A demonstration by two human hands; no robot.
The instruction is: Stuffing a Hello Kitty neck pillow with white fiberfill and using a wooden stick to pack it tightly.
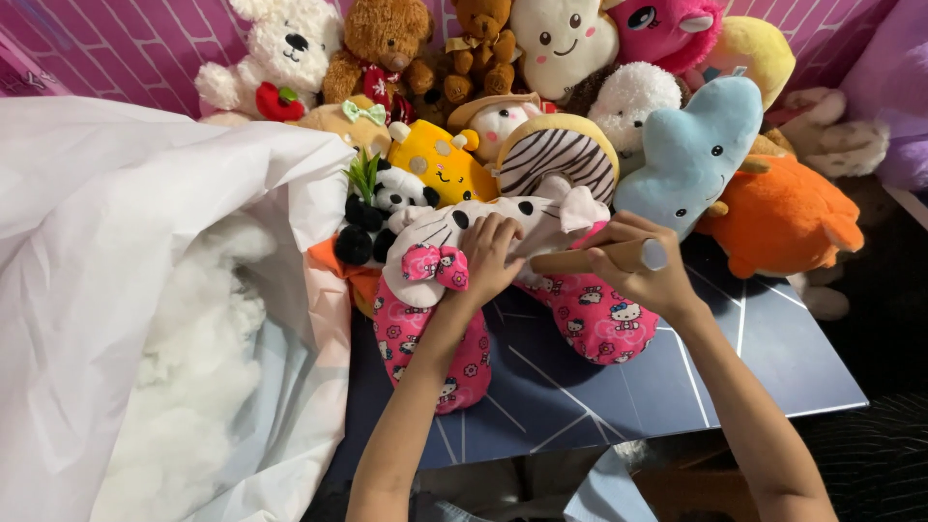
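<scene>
Lying across the dark blue worktop (619, 387), the pink-legged plush toy (454, 290) has its long axis from about 8 o'clock to 2 o'clock. The left hand (488, 256) presses on its white body, fingers closed on the fabric. The right hand (643, 271), at 3 o'clock from it, is clamped around a wooden stick (599, 259) that points at the toy. The two hands are apart; the left one is nearer.
</scene>
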